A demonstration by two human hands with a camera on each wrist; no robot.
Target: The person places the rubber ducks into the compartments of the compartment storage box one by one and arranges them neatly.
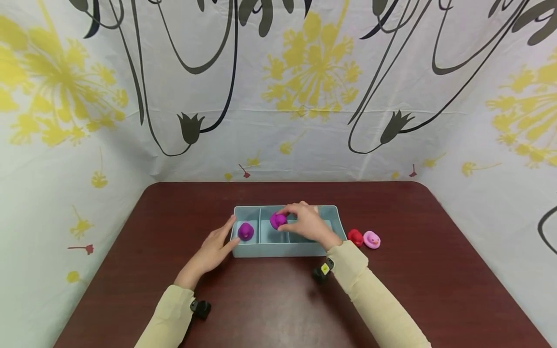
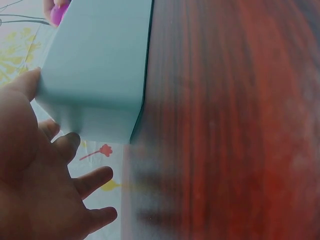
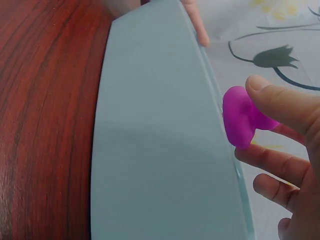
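Yellow blossoms and dark stems pattern the pale cloth (image 1: pixel 261 166) behind our red-brown worktop (image 1: pixel 261 304). We see a smooth, rounded purple toy (image 1: pixel 278 221) above the pale blue tray (image 1: pixel 278 250), over its second compartment from the left. Our right grip (image 1: pixel 305 224) pinches it between thumb and fingers; our left grip (image 1: pixel 212 249), loosely spread and grasping nothing, touches the tray's left end.
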